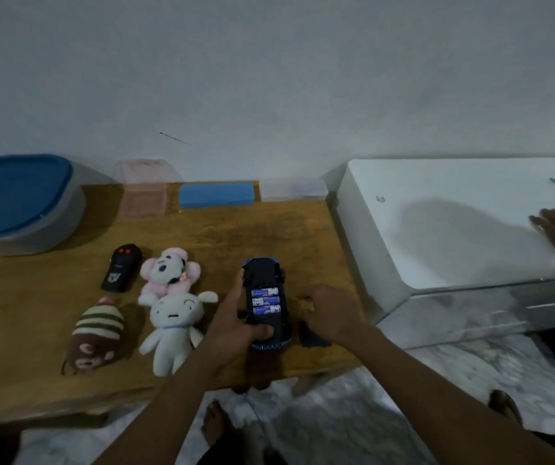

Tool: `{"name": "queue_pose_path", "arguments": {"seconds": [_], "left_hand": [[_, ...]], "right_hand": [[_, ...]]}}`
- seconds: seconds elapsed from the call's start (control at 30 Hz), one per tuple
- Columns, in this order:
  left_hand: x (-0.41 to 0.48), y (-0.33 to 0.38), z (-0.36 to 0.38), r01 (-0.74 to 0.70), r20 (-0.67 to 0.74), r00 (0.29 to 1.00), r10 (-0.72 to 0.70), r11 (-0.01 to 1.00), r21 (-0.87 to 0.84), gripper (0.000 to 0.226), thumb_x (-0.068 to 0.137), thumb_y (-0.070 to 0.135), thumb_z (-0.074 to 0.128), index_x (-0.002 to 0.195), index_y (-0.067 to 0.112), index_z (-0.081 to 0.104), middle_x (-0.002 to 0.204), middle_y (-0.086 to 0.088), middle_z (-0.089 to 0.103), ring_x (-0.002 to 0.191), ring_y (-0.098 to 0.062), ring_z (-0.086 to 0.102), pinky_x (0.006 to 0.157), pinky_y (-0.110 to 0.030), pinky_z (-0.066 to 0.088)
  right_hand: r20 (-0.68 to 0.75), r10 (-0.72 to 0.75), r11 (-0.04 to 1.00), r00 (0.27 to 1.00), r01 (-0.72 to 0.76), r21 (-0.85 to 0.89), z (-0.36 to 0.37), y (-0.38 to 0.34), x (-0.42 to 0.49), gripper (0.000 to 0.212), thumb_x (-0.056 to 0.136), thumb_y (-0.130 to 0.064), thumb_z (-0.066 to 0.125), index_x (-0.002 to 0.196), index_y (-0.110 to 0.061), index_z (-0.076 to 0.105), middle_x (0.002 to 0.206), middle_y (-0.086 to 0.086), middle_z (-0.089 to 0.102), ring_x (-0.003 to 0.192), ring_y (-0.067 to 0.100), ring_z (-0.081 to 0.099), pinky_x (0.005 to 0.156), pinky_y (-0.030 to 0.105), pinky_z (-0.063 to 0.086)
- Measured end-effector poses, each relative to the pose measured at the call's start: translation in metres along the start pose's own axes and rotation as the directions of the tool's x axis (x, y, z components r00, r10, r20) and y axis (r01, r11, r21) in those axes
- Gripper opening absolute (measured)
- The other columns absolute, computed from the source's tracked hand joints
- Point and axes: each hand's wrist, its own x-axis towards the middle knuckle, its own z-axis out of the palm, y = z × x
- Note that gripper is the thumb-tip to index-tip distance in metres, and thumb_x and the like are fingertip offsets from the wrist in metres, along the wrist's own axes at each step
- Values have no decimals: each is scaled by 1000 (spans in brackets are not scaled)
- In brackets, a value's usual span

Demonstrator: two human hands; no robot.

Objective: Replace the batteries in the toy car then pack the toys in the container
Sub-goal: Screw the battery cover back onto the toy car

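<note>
Left hand (232, 318) grips the upturned toy car (264, 280), three batteries (265, 301) showing. Right hand (324, 310), blurred, curls above a dark cover (311, 337) on the worktop (34, 313); whether it holds anything is unclear.

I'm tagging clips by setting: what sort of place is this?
Probably a room in a home: a low wooden table against a plain wall, plush toys on it, a marbled floor underfoot.

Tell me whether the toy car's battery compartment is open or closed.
Open. The toy car lies underside up, gripped by the left hand, with three batteries plainly exposed in it.
</note>
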Motion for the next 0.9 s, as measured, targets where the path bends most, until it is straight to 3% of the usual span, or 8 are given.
{"name": "queue_pose_path", "arguments": {"seconds": [0.1, 0.2, 0.3, 0.43, 0.53, 0.67, 0.8, 0.9], "left_hand": [[-16, -5, 17, 8, -20, 1000, -8, 1000, -1, 104, 74, -12, 74, 136, 52, 19, 107, 30, 57, 91, 8, 63, 77, -23, 55], [-25, -13, 24, 37, -26, 999, -37, 999, -21, 105, 75, -12, 73, 136, 55, 21, 110, 27, 61, 98, 0, 65, 84, -36, 57], [-32, -19, 26, 60, -39, 997, -62, 997, -55, 112, 73, -13, 73, 147, 51, 18, 124, 6, 64, 109, -18, 66, 91, -51, 54], [-40, -22, 26, 39, -50, 998, -44, 995, -93, 109, 76, -15, 70, 144, 52, 18, 125, 2, 64, 108, -22, 67, 90, -54, 54], [-43, -25, 25, 35, -57, 998, -41, 994, -100, 108, 76, -13, 71, 136, 61, 22, 126, 3, 63, 110, -24, 65, 91, -54, 53], [-45, -23, 26, 48, -50, 997, -54, 993, -107, 109, 75, -13, 72, 139, 58, 21, 122, 8, 64, 110, -22, 65, 91, -54, 53], [-46, -17, 29, 51, -38, 998, -55, 993, -103, 102, 74, -16, 71, 124, 62, 28, 115, 0, 69, 104, -21, 68, 87, -49, 56], [-43, -15, 29, 56, -19, 998, -58, 994, -99, 106, 73, -16, 71, 126, 64, 27, 116, -1, 70, 104, -20, 69, 87, -48, 57]], "right_hand": [[-12, -58, 992, 998, 56, -113, 10, 14, -13, 30, 81, -30, 61, 109, -18, 62, 107, 6, 63, 96, 24, 60, 81, 35, 49], [35, -105, 979, 994, 110, -172, 19, 25, -21, 44, 77, -26, 66, 119, -16, 58, 116, 8, 57, 106, 28, 54, 93, 38, 43], [72, -117, 972, 991, 129, -198, 28, 35, -24, 51, 81, -20, 63, 130, -14, 50, 125, 11, 51, 115, 29, 46, 100, 35, 36], [85, -132, 960, 988, 149, -238, 31, 38, -22, 53, 82, -22, 63, 132, -14, 48, 127, 10, 49, 117, 27, 44, 99, 33, 32], [98, -118, 957, 988, 139, -253, 27, 36, -17, 52, 79, -24, 68, 127, -15, 51, 125, 10, 47, 113, 28, 46, 91, 33, 36], [88, -69, 978, 994, 85, -191, 26, 36, -15, 52, 76, -22, 74, 124, -16, 54, 121, 10, 44, 102, 29, 52, 77, 30, 39], [5, -43, 999, 999, 43, -19, 25, 41, -17, 32, 82, -10, 66, 114, -15, 63, 115, 8, 61, 103, 23, 57, 83, 27, 44], [-15, 21, 990, 1000, -19, 139, 18, 46, -20, 27, 86, 1, 57, 109, -11, 67, 103, 6, 64, 94, 16, 57, 69, 18, 38]]}}
